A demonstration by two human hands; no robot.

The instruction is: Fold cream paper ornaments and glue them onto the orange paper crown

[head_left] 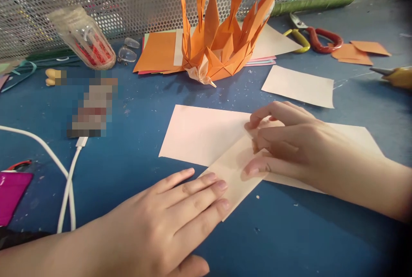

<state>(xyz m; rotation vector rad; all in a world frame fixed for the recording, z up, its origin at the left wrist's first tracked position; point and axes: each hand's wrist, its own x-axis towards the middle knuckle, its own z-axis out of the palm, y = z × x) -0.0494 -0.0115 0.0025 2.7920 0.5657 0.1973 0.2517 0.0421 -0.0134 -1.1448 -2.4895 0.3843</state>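
A pale cream paper strip (236,161) lies slantwise across a longer pale pinkish paper sheet (199,133) on the blue table. My left hand (170,221) rests palm down with its fingers stretched out, their tips on the strip's lower end. My right hand (286,144) comes in from the right with bent fingers. Its thumb touches the strip's near edge and its fingertips are at the far edge, so the strip's upper end is gripped and partly hidden. The sheet's right part shows beyond this hand.
An orange folded-paper crown shape (222,49) stands on stacked coloured paper (157,52). A small pale sheet (299,86), red-handled pliers (323,39) and a yellow-bodied nozzle tool (397,75) lie right. Left are a glass jar (85,39), a white cable (72,178) and a magenta object (13,195).
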